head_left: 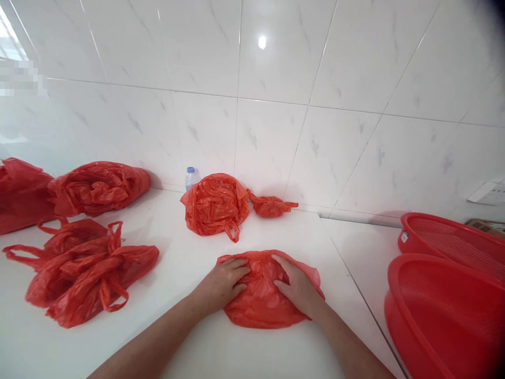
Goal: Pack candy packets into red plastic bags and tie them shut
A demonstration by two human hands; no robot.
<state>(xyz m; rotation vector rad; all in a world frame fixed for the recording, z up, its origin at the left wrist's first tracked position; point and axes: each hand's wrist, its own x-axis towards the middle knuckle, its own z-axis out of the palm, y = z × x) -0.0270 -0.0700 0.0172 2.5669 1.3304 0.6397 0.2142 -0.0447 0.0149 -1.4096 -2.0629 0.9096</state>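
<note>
A red plastic bag point(265, 302) lies crumpled on the white table in front of me, its mouth spread and its inside folds showing. On its left side, my left hand point(223, 281) holds the film with bent fingers and thumb. My right hand point(298, 284) grips the opposite side; its thumb and index finger show on the bag, while the other fingers are mostly hidden. Whatever the bag contains, if anything, cannot be made out. Just beyond it sit a bunched red bag point(216, 205) with a handle loop and a small tied red bag point(272, 206).
Several knotted red bags point(87, 268) lie at left, with a larger rolled-open red bag point(100, 187) behind them. A clear bottle with a blue cap point(191, 178) stands by the tiled wall point(205, 126). Red plastic baskets point(410, 310) stand at right, past a table seam.
</note>
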